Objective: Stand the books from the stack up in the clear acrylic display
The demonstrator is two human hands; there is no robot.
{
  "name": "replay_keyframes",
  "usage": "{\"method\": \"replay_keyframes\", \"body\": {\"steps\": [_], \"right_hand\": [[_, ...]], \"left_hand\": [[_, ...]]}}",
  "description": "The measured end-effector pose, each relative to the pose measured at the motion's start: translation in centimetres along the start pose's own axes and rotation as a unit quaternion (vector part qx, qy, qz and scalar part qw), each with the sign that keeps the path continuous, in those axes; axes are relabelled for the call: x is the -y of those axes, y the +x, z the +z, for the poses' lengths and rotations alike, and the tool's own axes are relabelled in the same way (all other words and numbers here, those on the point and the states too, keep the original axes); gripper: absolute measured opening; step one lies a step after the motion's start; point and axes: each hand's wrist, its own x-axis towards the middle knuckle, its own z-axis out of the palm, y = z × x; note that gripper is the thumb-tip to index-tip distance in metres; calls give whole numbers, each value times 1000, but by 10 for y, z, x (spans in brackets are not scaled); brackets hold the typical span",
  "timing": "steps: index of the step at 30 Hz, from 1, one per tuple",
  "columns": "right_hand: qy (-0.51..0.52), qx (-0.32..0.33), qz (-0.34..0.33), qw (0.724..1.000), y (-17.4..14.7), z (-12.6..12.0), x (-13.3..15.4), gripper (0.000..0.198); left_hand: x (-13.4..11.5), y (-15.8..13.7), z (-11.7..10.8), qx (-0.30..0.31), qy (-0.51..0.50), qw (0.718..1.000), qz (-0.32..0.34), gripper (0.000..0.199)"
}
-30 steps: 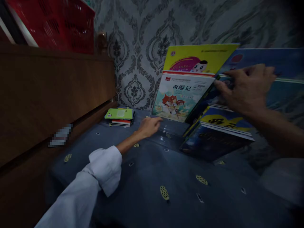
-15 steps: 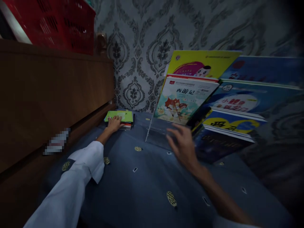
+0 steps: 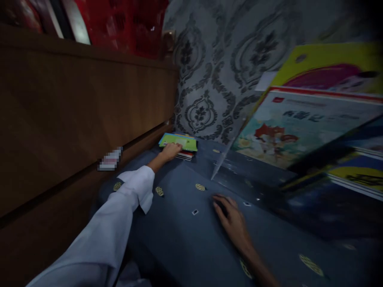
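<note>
Lying under left grip (image 3: 172, 151), green book (image 3: 189, 144) atop pile (image 3: 184, 156), hold unclear, right grip (image 3: 231, 217) unclenched

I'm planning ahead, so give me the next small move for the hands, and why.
Likely, grasp the green book with the left hand and lift: that hand is at the book's near edge, the book tops a small pile, and the right hand appears empty.
</note>
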Motion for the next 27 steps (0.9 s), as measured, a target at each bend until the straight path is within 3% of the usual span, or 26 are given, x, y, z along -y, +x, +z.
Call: {"method": "replay_keyframes", "body": {"steps": [13,27], "right_hand": [[-19,40,-8,999,-1,-4,6,39],[-24,44,-96,994,-6,0,24,36]], "left_hand": [[-36,-80,11,29,21,995,95,26],[-51,-139,-1,23,-50,985,161,36]]}}
